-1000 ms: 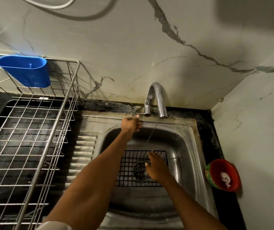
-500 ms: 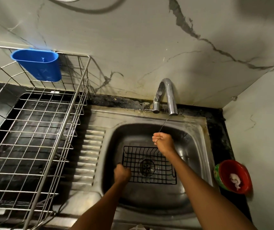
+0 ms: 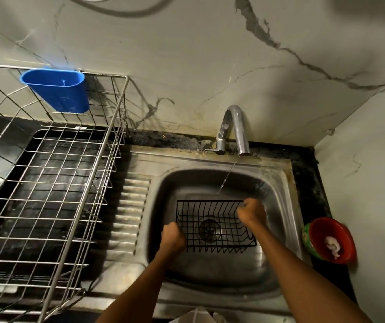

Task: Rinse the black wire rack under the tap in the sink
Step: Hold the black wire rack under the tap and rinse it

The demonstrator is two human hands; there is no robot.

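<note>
Head view: black wire rack (image 3: 214, 226) low in frame centre, down in sink (image 3: 280, 183) over drain. Looks light, stiff, thin wires, likely slippery wet. Best hold: rim at both ends. Left hand (image 3: 172, 237) fist on left rim, right hand (image 3: 252, 212) fist on back right corner. Thin water from tap (image 3: 233, 129) lands just behind rack. Steel sink, ribbed drainboard (image 3: 131, 217). Silver dish rack (image 3: 47, 183) left, blue cup (image 3: 56, 92) upper left. Red bowl (image 3: 329, 241) right. Marble wall (image 3: 210, 54) behind.

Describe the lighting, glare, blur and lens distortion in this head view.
Head view: dim, warm light; a dark shadow falls across the wall's top right; soft glare on the tap and the sink wall; wide-angle bending curves the drying rack and counter edges; the black wire rack is fairly sharp, while the sink's left rim and red bowl edge smear slightly.
</note>
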